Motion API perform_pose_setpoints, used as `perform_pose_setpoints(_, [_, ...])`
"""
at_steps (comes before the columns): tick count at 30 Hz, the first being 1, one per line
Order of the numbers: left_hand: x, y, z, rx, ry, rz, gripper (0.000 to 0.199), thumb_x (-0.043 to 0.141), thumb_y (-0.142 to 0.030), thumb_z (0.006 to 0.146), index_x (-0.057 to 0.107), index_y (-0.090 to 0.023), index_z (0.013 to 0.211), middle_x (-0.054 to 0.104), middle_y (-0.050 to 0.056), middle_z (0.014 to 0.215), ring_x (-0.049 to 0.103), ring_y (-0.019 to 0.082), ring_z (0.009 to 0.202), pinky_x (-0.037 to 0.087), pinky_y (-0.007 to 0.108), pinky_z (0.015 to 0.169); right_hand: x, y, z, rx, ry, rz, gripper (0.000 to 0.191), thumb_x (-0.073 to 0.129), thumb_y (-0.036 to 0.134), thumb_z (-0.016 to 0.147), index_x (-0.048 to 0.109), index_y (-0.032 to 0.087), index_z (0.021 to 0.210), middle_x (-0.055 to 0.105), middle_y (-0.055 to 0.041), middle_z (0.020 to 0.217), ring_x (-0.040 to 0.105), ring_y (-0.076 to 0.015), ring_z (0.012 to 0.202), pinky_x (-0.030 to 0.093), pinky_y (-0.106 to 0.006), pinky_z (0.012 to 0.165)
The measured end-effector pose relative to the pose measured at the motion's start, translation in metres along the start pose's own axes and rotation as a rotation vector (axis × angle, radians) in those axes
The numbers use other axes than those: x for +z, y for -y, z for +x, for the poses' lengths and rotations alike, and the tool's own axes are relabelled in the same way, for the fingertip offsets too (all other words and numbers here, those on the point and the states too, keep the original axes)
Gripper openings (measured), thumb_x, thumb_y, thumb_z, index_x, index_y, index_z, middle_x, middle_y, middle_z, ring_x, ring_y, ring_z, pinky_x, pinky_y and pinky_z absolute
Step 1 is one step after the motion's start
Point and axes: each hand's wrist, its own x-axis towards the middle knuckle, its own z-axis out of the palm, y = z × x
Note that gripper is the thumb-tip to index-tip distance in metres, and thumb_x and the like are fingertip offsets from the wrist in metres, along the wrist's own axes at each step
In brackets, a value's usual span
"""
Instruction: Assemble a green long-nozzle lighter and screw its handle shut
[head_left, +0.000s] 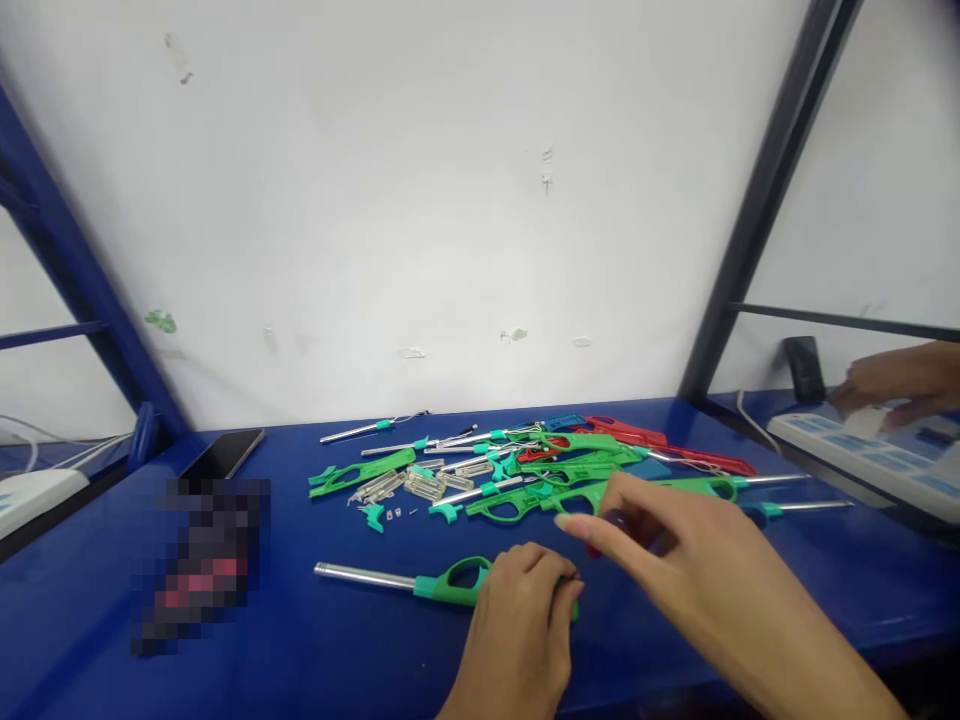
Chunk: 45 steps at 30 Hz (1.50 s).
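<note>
Green lighter [442, 581], lower centre of blue tabletop [337, 640]: handle end hidden under left hand [521, 625], closed on it. Right hand [667, 560], fingers loosely curled, half covers a small dark red piece [616, 522], grip unclear. Parts heap [540, 465] behind; blurred patch [199, 560] lower left.

No readable text, labels or numbers anywhere: wall bare, the phone [223, 453] on the table's far left shows a dark screen, lighter parts unmarked.
</note>
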Motion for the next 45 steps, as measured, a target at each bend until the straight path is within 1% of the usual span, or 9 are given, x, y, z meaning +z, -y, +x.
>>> perform_pose_setpoints(4, [-0.002,0.001,0.001,0.010,0.005,-0.016,0.023,0.056,-0.009,0.099,0.075,-0.023,0.098,0.078,0.003,0.103,0.072,0.025,0.096,0.054,0.037,0.086,-0.008,-0.007,-0.005,-0.093,0.003,0.181,0.031,0.069,0.059,0.095,0.079,0.036,0.114,0.083,-0.0015,0.100,0.079,-0.0230,0.078,0.064,-0.026,0.060])
perform_pose_setpoints(7, [-0.003,0.001,0.001,0.017,0.009,-0.029,0.026,0.054,-0.007,0.099,0.075,-0.022,0.099,0.078,0.004,0.106,0.072,0.025,0.098,0.053,0.039,0.089,-0.010,-0.009,-0.002,-0.105,0.009,0.223,0.024,0.069,0.054,0.097,0.081,0.036,0.104,0.084,-0.0015,0.100,0.081,-0.0253,0.087,0.067,-0.028,0.072])
perform_pose_setpoints(11, [-0.002,-0.001,-0.001,0.017,0.009,-0.034,0.026,0.053,-0.008,0.099,0.075,-0.021,0.102,0.077,0.006,0.108,0.071,0.027,0.101,0.054,0.041,0.092,-0.004,-0.002,0.004,-0.018,0.020,0.235,0.022,0.073,0.051,0.093,0.076,0.030,0.087,0.079,-0.0006,0.082,0.076,-0.0204,0.067,0.058,-0.023,0.049])
perform_pose_setpoints(15, [0.000,-0.001,-0.002,0.015,0.023,-0.026,0.023,0.054,-0.012,0.101,0.075,-0.021,0.104,0.076,0.007,0.110,0.070,0.028,0.103,0.053,0.044,0.094,0.000,0.006,0.004,0.037,-0.028,0.198,0.023,0.068,0.040,0.094,0.062,0.027,0.076,0.070,0.0010,0.071,0.069,-0.0167,0.058,0.053,-0.021,0.045])
perform_pose_setpoints(23, [-0.001,0.002,0.000,0.037,0.048,-0.009,0.029,0.047,-0.009,0.102,0.074,-0.020,0.103,0.074,0.007,0.108,0.069,0.027,0.100,0.053,0.045,0.094,-0.016,0.008,-0.003,0.058,0.184,0.297,0.020,0.063,0.049,0.099,0.079,0.037,0.105,0.080,0.0026,0.111,0.076,-0.0219,0.104,0.062,-0.027,0.090])
perform_pose_setpoints(30, [0.000,0.001,0.000,0.032,0.048,0.012,0.028,0.049,-0.013,0.104,0.075,-0.021,0.106,0.075,0.006,0.108,0.069,0.028,0.100,0.054,0.046,0.093,-0.006,0.009,0.003,0.175,0.069,0.158,0.027,0.072,0.049,0.092,0.063,0.027,0.079,0.073,0.0034,0.077,0.069,-0.0188,0.070,0.054,-0.028,0.061])
perform_pose_setpoints(36, [0.000,0.005,0.001,0.051,0.068,0.023,0.031,0.047,-0.010,0.104,0.076,-0.022,0.106,0.076,0.006,0.109,0.070,0.027,0.102,0.055,0.044,0.094,-0.014,0.008,-0.004,0.072,0.155,0.305,0.023,0.068,0.042,0.097,0.074,0.039,0.118,0.079,0.0054,0.118,0.076,-0.0203,0.104,0.060,-0.029,0.089])
perform_pose_setpoints(41, [0.001,0.005,0.000,0.053,0.059,0.008,0.030,0.051,-0.011,0.103,0.075,-0.024,0.115,0.075,0.006,0.114,0.070,0.029,0.106,0.054,0.049,0.098,-0.015,0.014,0.005,0.138,0.163,0.329,0.006,0.080,0.036,0.089,0.079,0.034,0.083,0.081,0.0074,0.087,0.076,-0.0179,0.085,0.058,-0.024,0.077])
perform_pose_setpoints(45, [0.000,0.005,0.001,0.040,0.049,0.000,0.028,0.058,-0.009,0.099,0.074,-0.024,0.116,0.075,0.006,0.113,0.071,0.028,0.105,0.055,0.049,0.099,-0.007,0.015,0.008,0.228,0.043,0.131,0.030,0.081,0.051,0.086,0.066,0.027,0.073,0.073,0.0043,0.075,0.069,-0.0189,0.071,0.052,-0.029,0.063])
